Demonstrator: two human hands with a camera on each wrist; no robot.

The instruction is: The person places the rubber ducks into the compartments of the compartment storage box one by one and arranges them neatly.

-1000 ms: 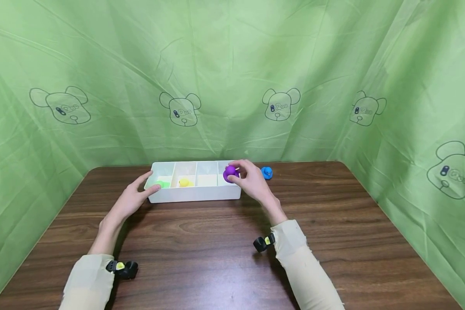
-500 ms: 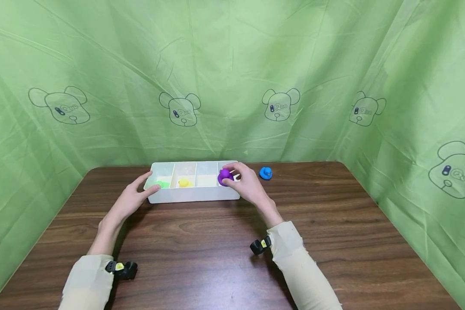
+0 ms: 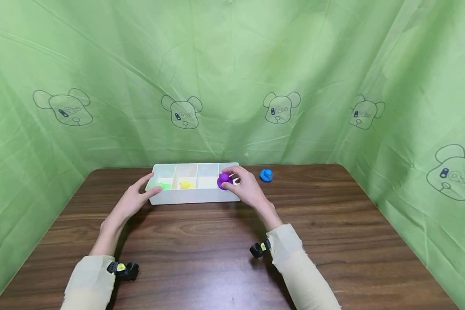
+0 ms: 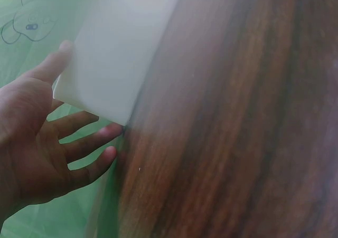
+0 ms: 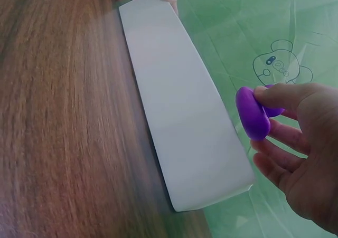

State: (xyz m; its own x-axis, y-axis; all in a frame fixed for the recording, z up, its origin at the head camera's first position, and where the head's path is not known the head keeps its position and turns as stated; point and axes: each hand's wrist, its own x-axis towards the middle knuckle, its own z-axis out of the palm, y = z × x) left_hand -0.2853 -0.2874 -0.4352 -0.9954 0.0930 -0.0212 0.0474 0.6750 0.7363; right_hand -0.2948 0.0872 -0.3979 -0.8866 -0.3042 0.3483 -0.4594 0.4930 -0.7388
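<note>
A purple rubber duck (image 3: 224, 180) is pinched between thumb and fingers of my right hand (image 3: 249, 188), over the rightmost compartment of a white divided box (image 3: 193, 196). In the right wrist view the purple duck (image 5: 252, 114) shows beside the box's upper edge. My left hand (image 3: 133, 199) rests against the box's left end, thumb at the front rim. The left wrist view shows its fingers (image 4: 84, 143) spread and nearly straight at that end. A green toy (image 3: 164, 186) lies in the leftmost compartment, partly hidden by the front wall. Beside it, a yellow duck (image 3: 186, 184) occupies the second compartment.
A blue duck (image 3: 266, 175) stands on the brown wooden table (image 3: 201, 249), right of the box near the back edge. Green cloth (image 3: 232, 86) with printed bear faces encloses the back and sides.
My right hand has carried the purple duck slightly left and lower toward the rightmost compartment. The left hand stays at the box's end; the view has tilted a little.
</note>
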